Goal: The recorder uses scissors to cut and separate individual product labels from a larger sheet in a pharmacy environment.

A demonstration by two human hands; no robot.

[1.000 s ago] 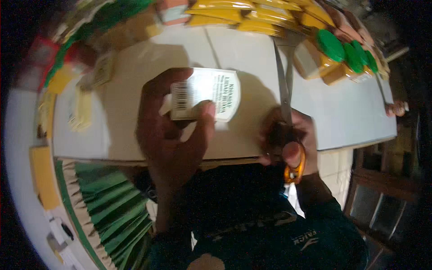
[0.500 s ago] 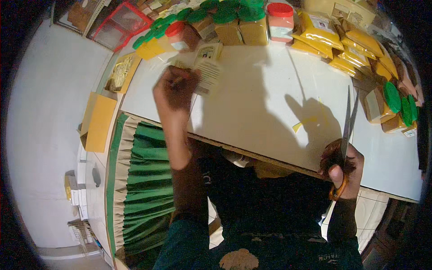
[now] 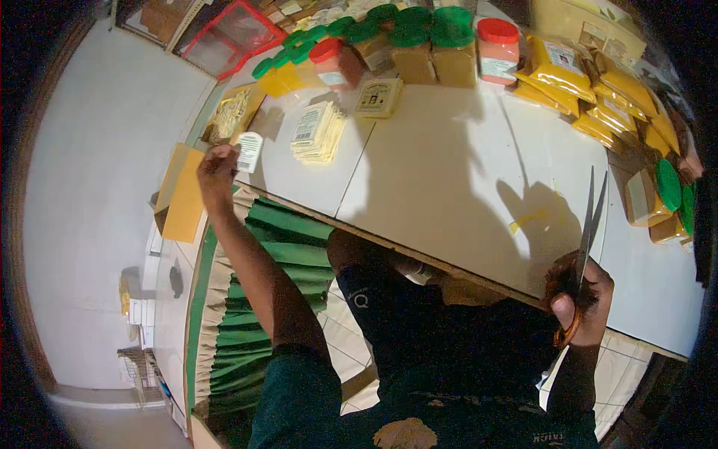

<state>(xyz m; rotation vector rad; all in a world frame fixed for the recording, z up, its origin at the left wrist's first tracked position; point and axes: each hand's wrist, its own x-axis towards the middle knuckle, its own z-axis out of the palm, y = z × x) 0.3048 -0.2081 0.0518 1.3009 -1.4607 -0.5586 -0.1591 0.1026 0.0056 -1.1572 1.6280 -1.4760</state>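
Note:
Near the table's left edge, my left hand (image 3: 218,173) pinches a small white printed label (image 3: 249,152) with a rounded top. To its right lies a pile of cream labels (image 3: 318,135), fanned out a little. A second small stack of labels (image 3: 378,99) sits farther back. My right hand (image 3: 587,295) is closed around the orange handles of a pair of scissors (image 3: 588,232). The long blades point up and away from me, slightly apart. Thin yellow scraps (image 3: 532,218) lie on the white table just left of the blades.
Jars with green lids (image 3: 410,49) and a red-lidded jar (image 3: 497,52) line the back. Filled yellow pouches (image 3: 561,69) are piled at the back right. At the left stand a yellow cardboard box (image 3: 185,191) and a box of pale strips (image 3: 226,118). A green pleated skirt (image 3: 277,258) hangs below the table edge.
My left hand has moved left from over the label stacks, and a label now shows in its fingers. Both stacks are uncovered. My right hand still holds the scissors.

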